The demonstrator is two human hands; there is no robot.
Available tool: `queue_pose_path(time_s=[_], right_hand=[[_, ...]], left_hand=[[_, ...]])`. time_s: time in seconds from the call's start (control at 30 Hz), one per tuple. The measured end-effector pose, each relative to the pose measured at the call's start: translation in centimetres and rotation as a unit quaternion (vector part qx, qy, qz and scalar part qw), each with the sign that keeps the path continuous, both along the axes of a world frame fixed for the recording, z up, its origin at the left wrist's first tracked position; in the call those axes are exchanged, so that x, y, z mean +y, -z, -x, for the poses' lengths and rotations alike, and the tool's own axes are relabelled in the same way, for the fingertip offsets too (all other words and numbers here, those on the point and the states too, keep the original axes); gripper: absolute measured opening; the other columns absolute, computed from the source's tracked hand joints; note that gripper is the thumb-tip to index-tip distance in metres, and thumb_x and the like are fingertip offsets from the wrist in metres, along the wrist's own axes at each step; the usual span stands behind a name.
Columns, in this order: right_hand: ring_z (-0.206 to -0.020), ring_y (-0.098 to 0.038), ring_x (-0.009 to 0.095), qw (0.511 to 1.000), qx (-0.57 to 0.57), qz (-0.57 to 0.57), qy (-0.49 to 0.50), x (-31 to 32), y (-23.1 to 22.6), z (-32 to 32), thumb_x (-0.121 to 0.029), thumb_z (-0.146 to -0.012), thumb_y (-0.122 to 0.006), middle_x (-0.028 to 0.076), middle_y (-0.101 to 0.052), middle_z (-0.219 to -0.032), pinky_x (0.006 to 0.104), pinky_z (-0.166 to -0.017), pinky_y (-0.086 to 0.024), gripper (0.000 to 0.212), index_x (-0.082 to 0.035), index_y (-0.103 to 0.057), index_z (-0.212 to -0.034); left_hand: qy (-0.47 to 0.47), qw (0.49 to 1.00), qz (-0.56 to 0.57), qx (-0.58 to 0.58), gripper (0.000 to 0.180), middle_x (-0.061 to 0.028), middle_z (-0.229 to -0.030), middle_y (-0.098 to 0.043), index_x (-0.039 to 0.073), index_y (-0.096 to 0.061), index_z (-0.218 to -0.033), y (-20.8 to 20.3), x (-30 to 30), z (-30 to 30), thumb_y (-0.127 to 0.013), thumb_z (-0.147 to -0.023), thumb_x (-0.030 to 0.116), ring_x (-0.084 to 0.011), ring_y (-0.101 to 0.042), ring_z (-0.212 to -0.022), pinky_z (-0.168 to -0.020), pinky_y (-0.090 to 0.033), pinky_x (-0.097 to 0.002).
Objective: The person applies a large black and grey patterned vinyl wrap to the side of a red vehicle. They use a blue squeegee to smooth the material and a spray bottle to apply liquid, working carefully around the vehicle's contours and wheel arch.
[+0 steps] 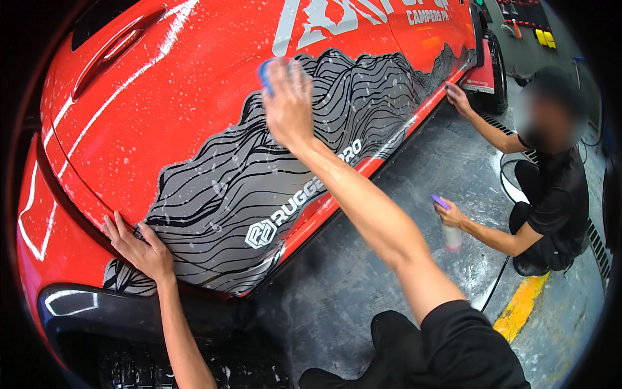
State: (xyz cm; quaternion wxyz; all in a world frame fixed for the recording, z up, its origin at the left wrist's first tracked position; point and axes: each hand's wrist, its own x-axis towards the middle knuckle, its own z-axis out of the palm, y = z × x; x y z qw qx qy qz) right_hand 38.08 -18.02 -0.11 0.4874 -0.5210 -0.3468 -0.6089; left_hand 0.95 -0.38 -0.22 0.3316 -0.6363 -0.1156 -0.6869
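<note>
A red car door point(175, 107), wet with droplets, carries a large grey decal point(220, 175) with black wavy lines and a jagged upper edge. My right hand point(288, 107) presses a small blue pad point(265, 78) to the door at the decal's upper edge. Most of the pad is hidden under my fingers, so I cannot tell its exact kind. Lower down at the left, my left hand point(142, 249) rests flat with fingers spread, across the panel gap at the decal's front end. It holds nothing.
At the right a co-worker point(554, 194) crouches, one hand at the car's sill, the other holding a spray bottle point(451, 233) with a purple trigger. A black wheel arch point(129, 318) is below my left hand. A hose, floor drain and yellow stripe point(523, 305) cross the grey floor point(363, 272).
</note>
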Motion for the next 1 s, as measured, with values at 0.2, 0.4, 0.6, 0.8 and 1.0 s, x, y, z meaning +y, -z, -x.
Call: queue_pose_path(time_s=[0.2,0.4,0.6,0.8,1.0], right_hand=[[-0.166,-0.029,0.043,0.982,0.138,-0.113,-0.069,-0.5,-1.6,-2.2,-0.026,-0.111,-0.060,0.020,-0.033,-0.180,0.0565,-0.136,-0.022,0.069,0.000,-0.037,-0.171],[-0.168,-0.025,0.044,0.995,0.052,-0.046,-0.077,0.4,-2.5,-1.4,-0.027,-0.114,-0.055,0.018,-0.035,-0.180,0.0565,-0.136,-0.020,0.063,-0.001,-0.040,-0.170],[-0.160,-0.040,0.040,0.995,0.066,-0.075,0.031,-0.2,-2.7,-1.6,-0.025,-0.112,-0.058,0.014,-0.050,-0.171,0.0561,-0.126,-0.033,0.056,-0.004,-0.052,-0.164],[-0.155,-0.045,0.035,0.996,0.011,-0.053,0.072,-0.7,-2.2,-1.8,-0.027,-0.108,-0.063,0.009,-0.054,-0.165,0.0552,-0.122,-0.036,0.056,-0.006,-0.057,-0.159],[-0.154,-0.045,0.035,0.997,0.016,-0.046,0.066,-1.3,-0.5,-2.7,-0.027,-0.109,-0.064,0.007,-0.054,-0.166,0.0524,-0.121,-0.036,0.056,-0.010,-0.054,-0.161]], left_hand=[[0.009,1.000,-0.006,-0.001,0.062,-0.0205,-0.179,-0.035,0.005,-0.044,-0.169,-0.4,0.0,0.0,-0.054,-0.112,0.026,-0.0436,-0.026,-0.168,-0.134,-0.020,-0.0579],[-0.003,1.000,-0.007,0.009,0.060,-0.0221,-0.179,-0.033,0.004,-0.042,-0.169,-0.2,0.0,1.1,-0.054,-0.114,0.025,-0.0437,-0.023,-0.168,-0.136,-0.018,-0.0555],[0.000,1.000,-0.010,0.004,0.062,-0.0207,-0.179,-0.035,0.004,-0.044,-0.169,-0.2,0.0,1.0,-0.055,-0.112,0.026,-0.0426,-0.026,-0.168,-0.135,-0.020,-0.0563],[0.013,1.000,-0.012,0.009,0.062,-0.0199,-0.179,-0.034,0.004,-0.044,-0.168,-0.3,0.0,0.9,-0.055,-0.111,0.025,-0.0418,-0.025,-0.168,-0.135,-0.020,-0.0559],[-0.001,1.000,0.000,0.006,0.062,-0.0203,-0.179,-0.033,0.002,-0.044,-0.168,-0.2,-0.1,1.1,-0.056,-0.111,0.025,-0.0414,-0.023,-0.169,-0.136,-0.019,-0.0554]])
